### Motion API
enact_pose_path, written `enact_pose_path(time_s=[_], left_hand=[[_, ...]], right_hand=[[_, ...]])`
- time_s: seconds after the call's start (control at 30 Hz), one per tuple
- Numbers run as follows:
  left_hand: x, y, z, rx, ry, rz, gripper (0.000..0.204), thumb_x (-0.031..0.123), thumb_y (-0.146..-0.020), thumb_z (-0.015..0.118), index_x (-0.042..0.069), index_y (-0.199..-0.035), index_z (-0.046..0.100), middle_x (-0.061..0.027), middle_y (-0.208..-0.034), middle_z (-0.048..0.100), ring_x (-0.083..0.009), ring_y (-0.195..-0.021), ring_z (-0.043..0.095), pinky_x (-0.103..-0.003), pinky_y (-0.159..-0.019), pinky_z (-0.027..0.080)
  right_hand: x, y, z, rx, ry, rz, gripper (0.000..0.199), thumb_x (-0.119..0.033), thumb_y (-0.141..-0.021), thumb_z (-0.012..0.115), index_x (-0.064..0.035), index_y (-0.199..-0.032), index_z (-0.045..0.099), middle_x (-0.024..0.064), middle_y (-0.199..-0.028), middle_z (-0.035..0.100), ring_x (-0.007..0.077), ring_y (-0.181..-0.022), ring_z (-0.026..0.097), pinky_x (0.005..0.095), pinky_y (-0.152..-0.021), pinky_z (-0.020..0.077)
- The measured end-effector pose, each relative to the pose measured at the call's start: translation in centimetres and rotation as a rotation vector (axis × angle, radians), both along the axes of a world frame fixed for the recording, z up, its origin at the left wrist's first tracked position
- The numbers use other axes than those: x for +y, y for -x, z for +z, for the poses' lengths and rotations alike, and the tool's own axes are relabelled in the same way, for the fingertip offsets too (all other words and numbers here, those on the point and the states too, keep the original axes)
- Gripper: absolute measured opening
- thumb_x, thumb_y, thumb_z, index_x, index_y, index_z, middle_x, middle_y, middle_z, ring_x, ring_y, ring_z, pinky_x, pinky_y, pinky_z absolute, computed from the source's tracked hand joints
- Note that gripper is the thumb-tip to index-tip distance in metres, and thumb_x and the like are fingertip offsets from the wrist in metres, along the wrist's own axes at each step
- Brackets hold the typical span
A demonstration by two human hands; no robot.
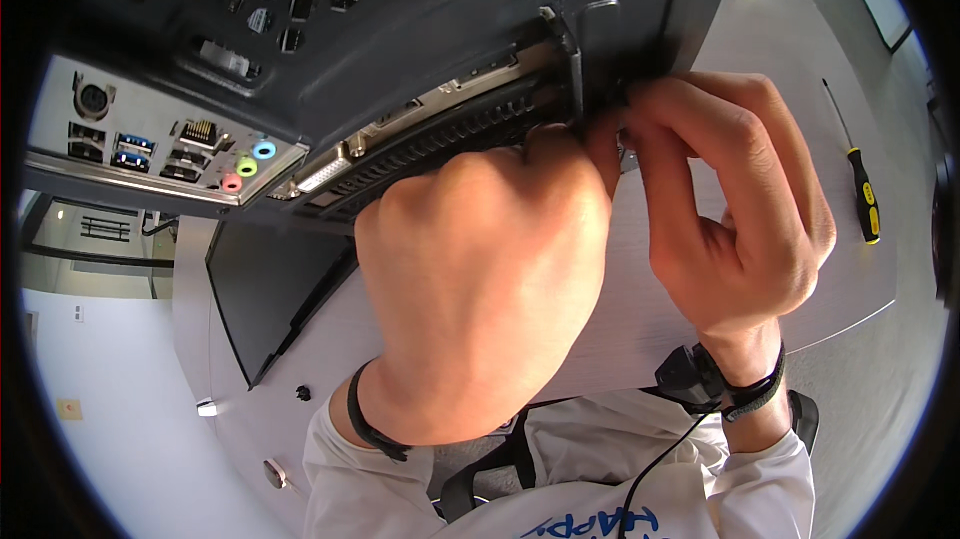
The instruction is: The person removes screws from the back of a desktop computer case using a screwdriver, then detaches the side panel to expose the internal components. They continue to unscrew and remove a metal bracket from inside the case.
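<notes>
While working at computer case (420, 54), with left hand (490, 259) close beside right hand (735, 209), cannot tell grip; brace fingertips, avoid forcing.

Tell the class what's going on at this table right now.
A person is working at the back of a black computer case. The left hand and right hand are close together at the end of the expansion slots; whatever they may be pinching is mostly hidden. A screwdriver lies untouched on the table, to the right.
</notes>
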State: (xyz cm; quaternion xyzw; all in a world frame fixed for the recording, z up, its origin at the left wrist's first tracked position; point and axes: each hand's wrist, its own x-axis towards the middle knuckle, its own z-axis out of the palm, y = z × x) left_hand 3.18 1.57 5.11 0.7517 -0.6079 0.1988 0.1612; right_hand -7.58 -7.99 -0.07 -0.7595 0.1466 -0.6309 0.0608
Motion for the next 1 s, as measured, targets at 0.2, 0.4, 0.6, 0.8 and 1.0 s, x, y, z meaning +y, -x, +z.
enact_pose_path(time_s=[0.2,0.4,0.6,0.8,1.0], left_hand=[[-0.2,0.0,-0.1,0.040,0.022,-0.007,0.038,0.017,-0.093,0.075,0.004,-0.061,0.061,-0.0166,-0.054,0.056,-0.0395,-0.047,0.055,-0.046,-0.047,0.044],[-0.2,0.0,-0.1,0.032,0.047,-0.014,0.037,0.016,-0.093,0.075,0.002,-0.062,0.061,-0.0167,-0.055,0.057,-0.0399,-0.047,0.056,-0.047,-0.047,0.043],[-0.5,-0.3,-0.2,0.007,0.076,-0.042,0.041,0.014,-0.093,0.077,0.002,-0.058,0.059,-0.0148,-0.049,0.054,-0.0331,-0.041,0.053,-0.040,-0.043,0.038],[-0.2,0.0,0.2,0.067,-0.003,-0.042,0.044,0.013,-0.097,0.076,0.001,-0.058,0.061,-0.0084,-0.047,0.059,-0.0198,-0.037,0.055,-0.033,-0.041,0.035],[-0.3,0.3,0.1,0.087,0.008,-0.026,0.043,0.014,-0.098,0.076,-0.003,-0.060,0.063,-0.0087,-0.048,0.061,-0.0163,-0.038,0.057,-0.030,-0.041,0.037]], right_hand=[[-0.2,0.2,-0.2,0.027,-0.069,0.032,0.025,0.019,-0.076,0.075,0.0039,-0.095,0.072,0.0110,-0.085,0.071,0.0164,-0.071,0.068,0.0252,-0.062,0.0559],[-0.3,0.1,-0.4,0.012,-0.035,0.028,0.024,0.019,-0.077,0.074,0.0045,-0.096,0.071,0.0111,-0.085,0.070,0.0161,-0.071,0.068,0.0251,-0.063,0.0568],[0.0,2.0,0.4,0.010,-0.341,0.280,0.018,0.016,-0.090,0.064,0.0062,-0.105,0.067,0.0143,-0.102,0.071,0.0176,-0.076,0.072,0.0239,-0.063,0.0567],[1.6,4.6,-0.2,-0.293,-1.104,0.498,0.005,-0.004,-0.101,0.061,-0.0008,-0.101,0.065,0.0223,-0.115,0.073,0.0234,-0.097,0.079,0.0246,-0.067,0.0578],[2.4,4.9,-0.6,-0.402,-1.416,0.716,0.013,0.005,-0.092,0.059,-0.0021,-0.101,0.066,0.0113,-0.099,0.071,0.0132,-0.081,0.068,0.0266,-0.073,0.0541]])
